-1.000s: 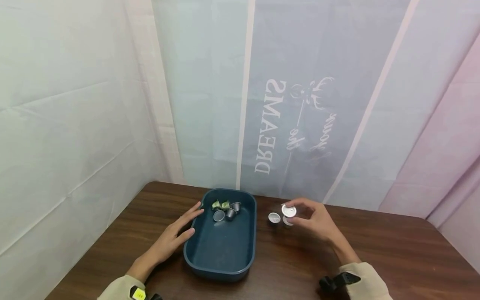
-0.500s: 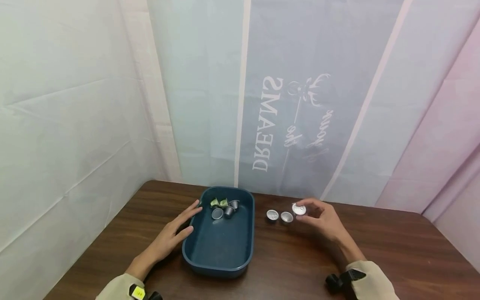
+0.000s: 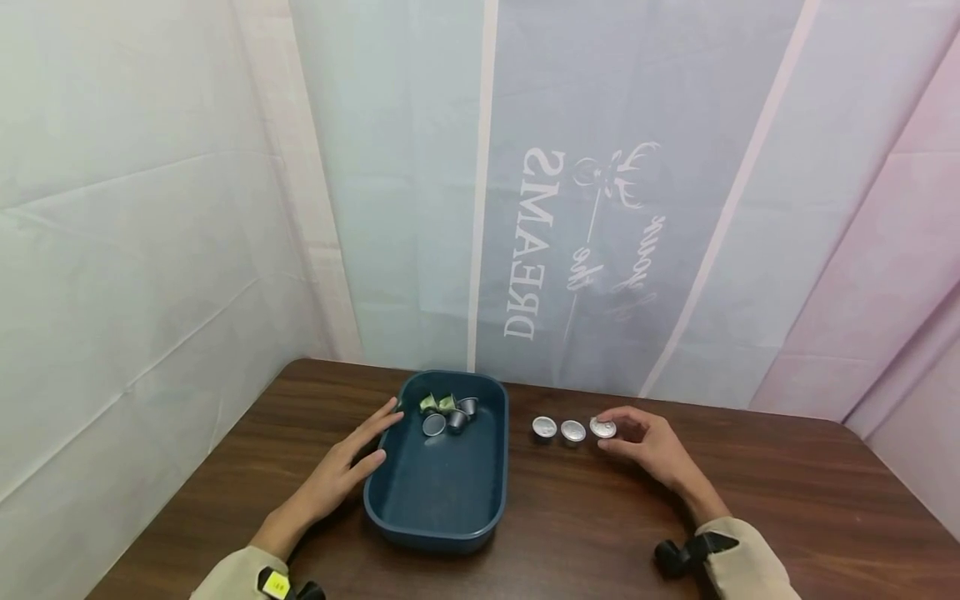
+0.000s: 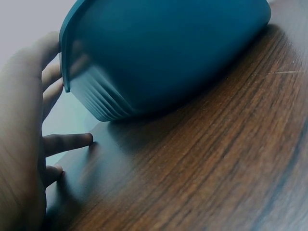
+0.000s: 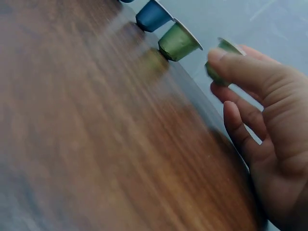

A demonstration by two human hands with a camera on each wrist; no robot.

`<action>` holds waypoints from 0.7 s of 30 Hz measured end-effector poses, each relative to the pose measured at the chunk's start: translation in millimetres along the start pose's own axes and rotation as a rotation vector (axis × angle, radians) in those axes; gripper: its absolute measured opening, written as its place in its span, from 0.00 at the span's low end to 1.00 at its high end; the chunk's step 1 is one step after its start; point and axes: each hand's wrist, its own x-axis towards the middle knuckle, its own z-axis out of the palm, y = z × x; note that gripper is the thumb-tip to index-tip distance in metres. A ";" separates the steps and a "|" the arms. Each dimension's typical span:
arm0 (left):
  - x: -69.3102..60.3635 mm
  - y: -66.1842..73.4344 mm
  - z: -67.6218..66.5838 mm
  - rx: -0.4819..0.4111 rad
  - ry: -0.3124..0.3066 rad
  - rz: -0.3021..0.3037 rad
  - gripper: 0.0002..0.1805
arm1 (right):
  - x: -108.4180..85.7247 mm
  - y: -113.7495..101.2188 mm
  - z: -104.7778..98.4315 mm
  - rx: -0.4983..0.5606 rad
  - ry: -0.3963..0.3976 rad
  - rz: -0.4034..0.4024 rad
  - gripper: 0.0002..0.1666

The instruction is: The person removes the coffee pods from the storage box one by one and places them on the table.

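Observation:
My right hand [image 3: 651, 443] pinches a capsule [image 3: 602, 427] by its sides, silver lid up, low over the table at the right end of a row. In the right wrist view this capsule [image 5: 224, 72] is green, held between thumb and fingers of the hand [image 5: 274, 106]. Beside it stand a green capsule [image 5: 178, 42] and a blue one [image 5: 154, 17], lids up. My left hand [image 3: 333, 479] rests with spread fingers on the left rim of a blue tray [image 3: 438, 537]; in the left wrist view, two fingers of the hand [image 4: 24, 130] reach down beside the tray [image 4: 168, 53].
Several capsules lie in the back of the tray, two green [image 3: 447, 403] and some grey [image 3: 456, 421]. The brown wooden table [image 3: 585, 533] ends at a hanging printed cloth [image 3: 420, 208] behind and a pale cloth [image 3: 150, 250] on the left.
My right hand has carried its capsule rightward from above the row and lowered it beside the two standing ones. The left hand keeps its place on the tray.

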 end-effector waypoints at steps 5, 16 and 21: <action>-1.2 -2.0 1.5 -0.018 0.003 -0.003 0.29 | -3.1 4.3 0.6 -0.036 -0.021 0.018 0.20; -2.8 -1.8 2.3 -0.008 0.017 0.009 0.30 | -2.9 6.0 2.8 -0.058 -0.074 0.017 0.19; -2.7 -1.1 1.8 -0.005 0.019 0.007 0.29 | -4.7 4.5 2.4 -0.098 -0.085 0.030 0.18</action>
